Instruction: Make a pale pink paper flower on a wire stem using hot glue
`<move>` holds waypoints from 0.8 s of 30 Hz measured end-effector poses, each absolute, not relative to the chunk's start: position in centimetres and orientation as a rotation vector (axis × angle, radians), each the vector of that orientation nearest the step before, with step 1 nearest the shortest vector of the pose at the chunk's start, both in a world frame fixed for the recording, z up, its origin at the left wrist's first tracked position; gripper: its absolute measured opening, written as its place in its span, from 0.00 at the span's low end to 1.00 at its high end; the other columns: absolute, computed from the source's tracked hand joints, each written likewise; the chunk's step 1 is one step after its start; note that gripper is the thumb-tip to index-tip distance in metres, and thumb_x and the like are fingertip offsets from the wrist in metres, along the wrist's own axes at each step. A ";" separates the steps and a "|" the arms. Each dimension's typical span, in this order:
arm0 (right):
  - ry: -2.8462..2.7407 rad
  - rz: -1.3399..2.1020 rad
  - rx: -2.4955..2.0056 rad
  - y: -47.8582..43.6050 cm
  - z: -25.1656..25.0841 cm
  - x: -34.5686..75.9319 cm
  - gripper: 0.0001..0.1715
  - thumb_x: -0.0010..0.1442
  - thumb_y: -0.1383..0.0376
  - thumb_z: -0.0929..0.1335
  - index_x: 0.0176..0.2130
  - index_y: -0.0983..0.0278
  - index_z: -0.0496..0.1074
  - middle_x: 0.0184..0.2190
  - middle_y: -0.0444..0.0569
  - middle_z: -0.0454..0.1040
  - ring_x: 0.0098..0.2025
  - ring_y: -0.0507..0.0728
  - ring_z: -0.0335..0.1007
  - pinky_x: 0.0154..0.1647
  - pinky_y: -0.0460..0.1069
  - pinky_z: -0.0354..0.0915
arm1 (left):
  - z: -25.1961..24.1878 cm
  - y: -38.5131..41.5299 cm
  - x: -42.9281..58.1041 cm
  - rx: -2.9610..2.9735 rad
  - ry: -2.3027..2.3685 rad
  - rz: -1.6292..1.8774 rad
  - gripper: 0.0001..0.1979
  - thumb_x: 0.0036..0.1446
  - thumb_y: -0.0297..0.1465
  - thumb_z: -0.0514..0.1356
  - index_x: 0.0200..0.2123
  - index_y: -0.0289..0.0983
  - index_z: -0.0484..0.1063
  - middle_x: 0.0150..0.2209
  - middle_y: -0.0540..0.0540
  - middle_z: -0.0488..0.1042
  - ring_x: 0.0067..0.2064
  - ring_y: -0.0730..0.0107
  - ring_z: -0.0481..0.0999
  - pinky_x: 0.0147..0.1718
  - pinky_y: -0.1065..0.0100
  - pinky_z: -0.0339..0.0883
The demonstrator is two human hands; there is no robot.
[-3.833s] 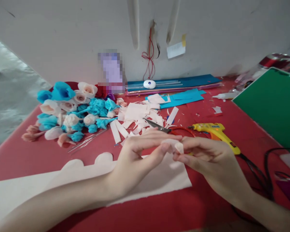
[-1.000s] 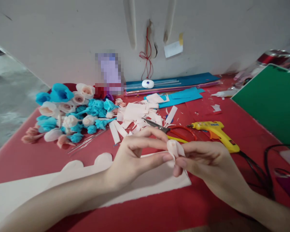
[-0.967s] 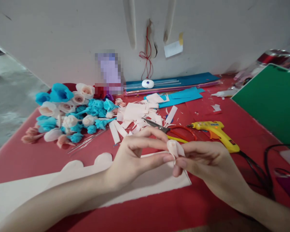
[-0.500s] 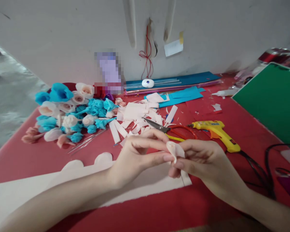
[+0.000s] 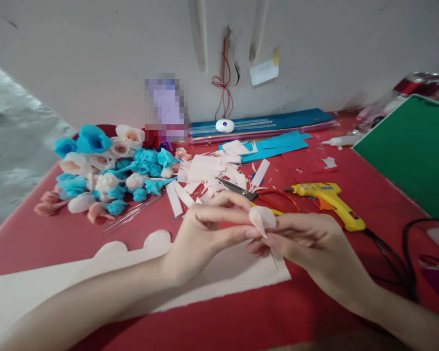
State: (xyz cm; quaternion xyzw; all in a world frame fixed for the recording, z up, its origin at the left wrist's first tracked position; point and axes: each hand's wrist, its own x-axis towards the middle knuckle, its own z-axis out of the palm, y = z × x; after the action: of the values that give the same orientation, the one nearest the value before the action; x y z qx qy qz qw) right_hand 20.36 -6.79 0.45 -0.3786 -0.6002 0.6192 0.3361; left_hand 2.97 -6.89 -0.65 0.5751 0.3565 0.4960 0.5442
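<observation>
A small cream paper flower (image 5: pixel 264 218), rolled into a cone with a rounded petal at its side, is pinched between both hands. My left hand (image 5: pixel 208 229) has its thumb and fingers closed at the flower's left side. Gripping the flower's base from the right is my right hand (image 5: pixel 310 239), its fingers curled. A thin wire stem (image 5: pixel 274 258) slants down below the fingers. Beneath my hands lies a long cream paper sheet (image 5: pixel 204 282). Two rounded cream petals (image 5: pixel 159 239) rest along its far edge.
Beyond my hands are scissors (image 5: pixel 241 189), a yellow glue gun (image 5: pixel 327 197) with a black cord, and cream paper scraps (image 5: pixel 204 168). Finished paper flowers (image 5: pixel 109 183) crowd the left side of the red table (image 5: pixel 248 321). A green board (image 5: pixel 409 151) stands at right.
The flower has turned and tipped between my fingers, showing more of its petal, and has shifted slightly up and left. More of the thin stem shows below. Both hands keep their grip.
</observation>
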 end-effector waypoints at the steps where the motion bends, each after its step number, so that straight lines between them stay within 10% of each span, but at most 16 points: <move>1: -1.549 1.619 -0.994 -6.8 0.4 20.3 0.05 0.54 0.67 0.67 0.32 0.61 0.75 0.27 0.43 0.76 0.30 0.50 0.73 0.32 0.41 0.70 | -0.7 -6.9 3.0 1.365 0.843 1.179 0.05 0.47 0.26 0.64 0.28 0.42 0.78 0.31 0.49 0.71 0.35 0.73 0.70 0.34 0.71 0.68; 24: -1.554 1.500 -0.945 -6.8 0.2 19.9 0.16 0.51 0.71 0.69 0.35 0.48 0.75 0.27 0.35 0.76 0.31 0.47 0.72 0.32 0.38 0.67 | -0.8 -6.9 3.2 1.377 0.780 1.203 0.06 0.48 0.26 0.63 0.29 0.42 0.79 0.33 0.48 0.71 0.34 0.76 0.72 0.30 0.79 0.73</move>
State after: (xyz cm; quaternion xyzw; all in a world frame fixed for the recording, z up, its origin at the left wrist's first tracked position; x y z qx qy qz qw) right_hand 19.88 -6.82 0.18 -0.3703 -0.6090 0.5880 0.3823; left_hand 3.17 -6.90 -0.77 0.5805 0.3291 0.5073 0.5453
